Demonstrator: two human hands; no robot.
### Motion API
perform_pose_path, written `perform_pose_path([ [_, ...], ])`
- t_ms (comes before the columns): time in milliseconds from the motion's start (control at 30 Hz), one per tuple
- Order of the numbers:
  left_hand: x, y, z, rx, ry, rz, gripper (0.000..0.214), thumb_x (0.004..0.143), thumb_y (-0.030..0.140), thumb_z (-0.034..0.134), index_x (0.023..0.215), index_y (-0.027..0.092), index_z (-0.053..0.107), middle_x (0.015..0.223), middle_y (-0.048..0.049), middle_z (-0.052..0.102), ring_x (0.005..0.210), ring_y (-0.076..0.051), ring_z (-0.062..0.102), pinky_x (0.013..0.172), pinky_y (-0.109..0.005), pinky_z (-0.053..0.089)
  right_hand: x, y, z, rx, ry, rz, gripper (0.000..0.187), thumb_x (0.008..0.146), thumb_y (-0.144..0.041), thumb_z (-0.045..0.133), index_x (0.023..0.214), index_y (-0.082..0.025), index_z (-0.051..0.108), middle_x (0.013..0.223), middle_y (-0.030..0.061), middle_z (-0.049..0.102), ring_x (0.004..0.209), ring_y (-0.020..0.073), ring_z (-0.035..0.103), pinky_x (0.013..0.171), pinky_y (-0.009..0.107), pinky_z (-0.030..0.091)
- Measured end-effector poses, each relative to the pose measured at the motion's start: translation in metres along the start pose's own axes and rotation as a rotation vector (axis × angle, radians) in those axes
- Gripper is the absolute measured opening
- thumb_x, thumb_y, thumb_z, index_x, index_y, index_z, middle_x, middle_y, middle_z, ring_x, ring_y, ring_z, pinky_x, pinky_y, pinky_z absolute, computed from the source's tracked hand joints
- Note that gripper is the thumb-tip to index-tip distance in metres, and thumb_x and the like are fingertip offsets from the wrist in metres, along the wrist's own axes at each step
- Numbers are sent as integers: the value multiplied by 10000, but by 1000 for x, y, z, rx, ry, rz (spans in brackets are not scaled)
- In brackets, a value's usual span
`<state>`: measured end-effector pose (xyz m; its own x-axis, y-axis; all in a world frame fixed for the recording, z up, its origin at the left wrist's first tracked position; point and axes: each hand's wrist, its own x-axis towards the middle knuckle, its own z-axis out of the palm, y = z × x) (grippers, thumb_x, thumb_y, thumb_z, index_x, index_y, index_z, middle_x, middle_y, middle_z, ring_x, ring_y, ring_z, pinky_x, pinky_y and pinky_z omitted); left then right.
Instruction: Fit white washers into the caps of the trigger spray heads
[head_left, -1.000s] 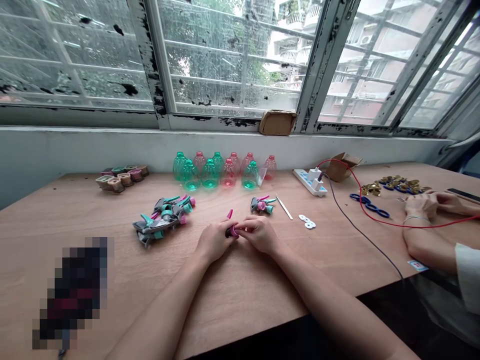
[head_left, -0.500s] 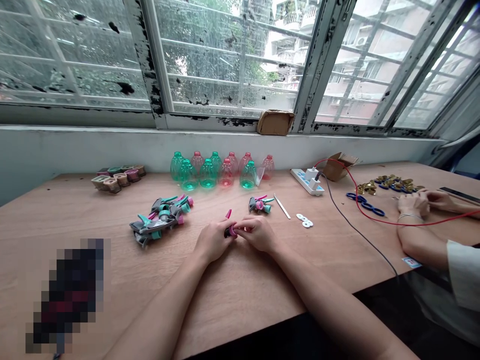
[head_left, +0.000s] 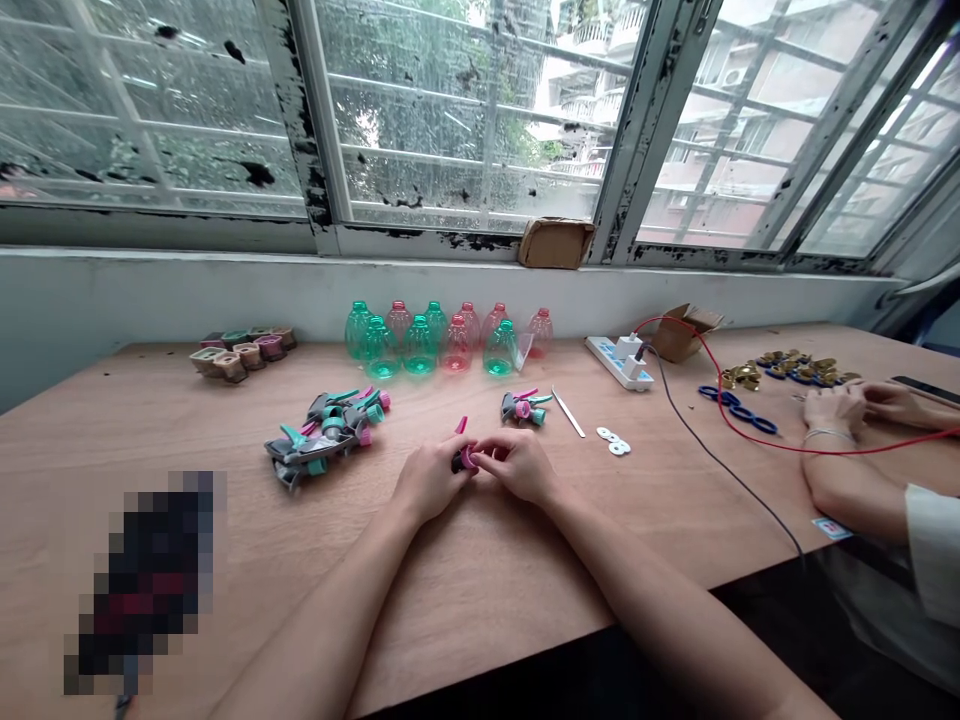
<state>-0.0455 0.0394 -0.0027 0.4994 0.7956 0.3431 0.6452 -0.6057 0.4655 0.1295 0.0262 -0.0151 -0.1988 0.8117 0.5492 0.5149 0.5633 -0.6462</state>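
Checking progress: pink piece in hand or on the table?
In hand: the right hand pinches the pink piece on a dark part in the left hand.

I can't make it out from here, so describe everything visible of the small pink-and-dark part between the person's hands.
The small plastic part is mostly hidden by the hands. A glossy magenta ring sits against a dark body. The left hand wraps the dark end, and the right hand's fingertips press on the ring. A thin pink tab rises beyond the left hand; whether it belongs to this part cannot be told.
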Motion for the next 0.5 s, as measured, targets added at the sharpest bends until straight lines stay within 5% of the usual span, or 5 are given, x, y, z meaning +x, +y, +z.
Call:
perform_pose_path([
  [233, 0, -2, 0, -77, 18, -48, 519, 745, 198, 632, 1237, 283, 490, 1017, 4, 695, 913, -211, 642, 777, -294, 473, -2, 3, -5, 63, -114, -22, 412, 783, -320, 691, 1176, -228, 607, 970, 34, 647, 595, 85, 594, 559, 202, 480],
  [500, -3, -1, -2, -66, 105, 5, 630, 738, 197, 619, 1325, 281, 404, 1229, -55, 563, 999, -215, 603, 819, -323, 492, 6, 4, 1, -149, -119, -75, 314, 821, -240, 646, 1132, -255, 614, 1061, 23, 633, 616, 85, 579, 643, 225, 454],
])
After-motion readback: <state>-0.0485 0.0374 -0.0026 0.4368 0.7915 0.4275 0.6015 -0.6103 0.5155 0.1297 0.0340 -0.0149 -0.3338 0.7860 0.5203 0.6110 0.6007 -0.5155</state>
